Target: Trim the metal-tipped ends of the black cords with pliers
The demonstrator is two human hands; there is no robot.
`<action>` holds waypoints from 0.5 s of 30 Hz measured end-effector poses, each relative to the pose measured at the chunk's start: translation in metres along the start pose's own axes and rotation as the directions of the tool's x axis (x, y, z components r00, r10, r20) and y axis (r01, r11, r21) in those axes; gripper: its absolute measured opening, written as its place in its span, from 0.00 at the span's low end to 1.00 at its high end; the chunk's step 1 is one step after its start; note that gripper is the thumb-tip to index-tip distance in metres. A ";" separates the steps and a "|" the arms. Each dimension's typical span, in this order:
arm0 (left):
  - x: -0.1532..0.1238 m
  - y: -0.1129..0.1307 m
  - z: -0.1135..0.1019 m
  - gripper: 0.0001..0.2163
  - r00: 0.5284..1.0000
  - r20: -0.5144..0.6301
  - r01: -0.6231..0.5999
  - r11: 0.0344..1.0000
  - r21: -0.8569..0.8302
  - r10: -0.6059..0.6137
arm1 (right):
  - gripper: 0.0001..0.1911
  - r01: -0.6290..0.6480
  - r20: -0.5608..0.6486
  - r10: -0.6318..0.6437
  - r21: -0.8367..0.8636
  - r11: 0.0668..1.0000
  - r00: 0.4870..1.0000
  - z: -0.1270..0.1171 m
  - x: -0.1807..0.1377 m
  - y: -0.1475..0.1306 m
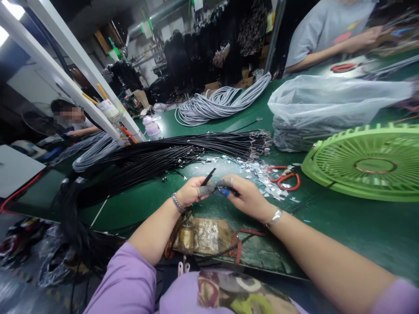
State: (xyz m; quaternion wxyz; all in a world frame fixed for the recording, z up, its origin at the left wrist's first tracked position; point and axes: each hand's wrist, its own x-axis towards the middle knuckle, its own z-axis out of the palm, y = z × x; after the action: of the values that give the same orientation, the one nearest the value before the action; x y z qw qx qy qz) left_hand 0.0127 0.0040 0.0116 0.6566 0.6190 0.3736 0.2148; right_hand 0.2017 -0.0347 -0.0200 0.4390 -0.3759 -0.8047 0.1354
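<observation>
In front of me, above the green table, my left hand (195,191) pinches a thin black cable (208,176), a short length of which sticks up past the fingers. My right hand (241,192) meets it from the other side, its fingertips closed at the same cable. Something dark shows beneath the right fingers, too small to make out. Grey covers wrap fingers on both hands, and a blue one sits on a right fingertip. Just beyond lies a thick bundle of black cables (183,146), their stripped ends showing coloured wires at the right.
White and blue scraps (262,176) litter the table beside red-handled scissors (284,178). A green fan (369,163) stands right, before a filled clear plastic bag (324,109). Coiled grey cable (216,104) and a purple bottle (152,127) lie behind. Two other people sit nearby.
</observation>
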 end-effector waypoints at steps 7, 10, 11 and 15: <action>0.000 0.000 -0.001 0.29 0.996 0.066 0.051 0.998 0.033 -0.053 | 0.09 -0.024 0.128 -0.006 0.232 0.972 0.992 -0.012 0.008 -0.003; -0.001 0.001 -0.001 0.27 0.990 0.128 0.047 0.992 0.120 -0.063 | 0.07 -0.188 0.300 0.066 0.399 0.898 0.952 -0.014 0.009 -0.003; -0.001 0.002 0.000 0.26 0.987 0.151 0.031 0.985 0.170 -0.057 | 0.05 -0.271 0.388 0.098 0.421 0.866 0.916 -0.014 0.009 -0.002; -0.002 0.002 0.001 0.18 0.971 0.237 -0.042 0.940 0.340 -0.043 | 0.05 -0.558 0.669 0.216 0.351 0.752 0.711 -0.011 0.008 0.002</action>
State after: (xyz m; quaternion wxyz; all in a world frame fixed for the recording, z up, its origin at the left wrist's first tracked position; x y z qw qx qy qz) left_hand 0.0124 0.0019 0.0140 0.5794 0.7450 0.3231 0.0697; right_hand 0.2084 -0.0292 -0.0102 0.2116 -0.3451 -0.7271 0.5545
